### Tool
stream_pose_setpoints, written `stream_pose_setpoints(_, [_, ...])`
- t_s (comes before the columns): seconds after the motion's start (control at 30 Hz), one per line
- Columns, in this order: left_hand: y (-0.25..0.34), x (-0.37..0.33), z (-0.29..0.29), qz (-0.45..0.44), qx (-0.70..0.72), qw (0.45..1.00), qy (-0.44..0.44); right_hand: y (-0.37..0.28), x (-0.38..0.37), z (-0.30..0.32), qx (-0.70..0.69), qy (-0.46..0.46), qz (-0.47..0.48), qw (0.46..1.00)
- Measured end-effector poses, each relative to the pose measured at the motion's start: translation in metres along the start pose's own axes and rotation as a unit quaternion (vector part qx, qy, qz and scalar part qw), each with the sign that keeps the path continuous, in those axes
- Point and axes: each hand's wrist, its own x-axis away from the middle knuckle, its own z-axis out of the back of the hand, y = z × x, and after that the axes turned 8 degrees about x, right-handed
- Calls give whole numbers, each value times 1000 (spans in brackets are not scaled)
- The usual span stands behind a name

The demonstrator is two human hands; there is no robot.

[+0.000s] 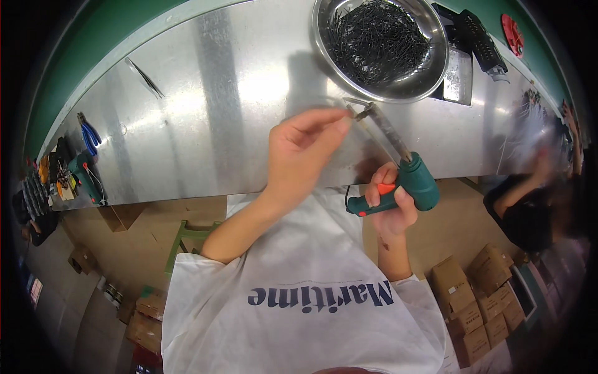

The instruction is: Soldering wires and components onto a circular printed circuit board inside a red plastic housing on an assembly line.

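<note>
Right hand (389, 209) grips a green heat gun (405, 187), fingers wrapped shut around its handle, while left hand (302, 149) fingers pinch a thin tube (352, 111) steady at the nozzle above the steel bench (218, 124).

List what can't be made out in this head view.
- Small part pinched by the left hand at the tip of the green tool: too small, partly hidden by the fingertips.
- Tool grip: wrapped by the right hand.
- Black pieces in the steel bowl: too fine to identify.
- Co-worker's hands at the right edge: motion-blurred.
- Items at the left table end: distorted at the rim.
</note>
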Motion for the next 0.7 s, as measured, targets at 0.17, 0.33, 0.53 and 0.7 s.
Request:
stream_pose_setpoints(0.17, [-1,-2,0,-13,14,1000,-1,0,0,0,11,-3,0,1000])
stream_pose_setpoints(0.33, [0,-3,2,1,3,1000,14,1,-1,0,17,-2,-6,1000])
stream_pose_setpoints(0.53, [-5,-2,2,-28,20,999,7,-1,-1,-1,32,7,-10,999])
stream_pose_setpoints(0.7, [-7,-2,3,-22,35,999,3,0,-1,-1,27,2,-5,1000])
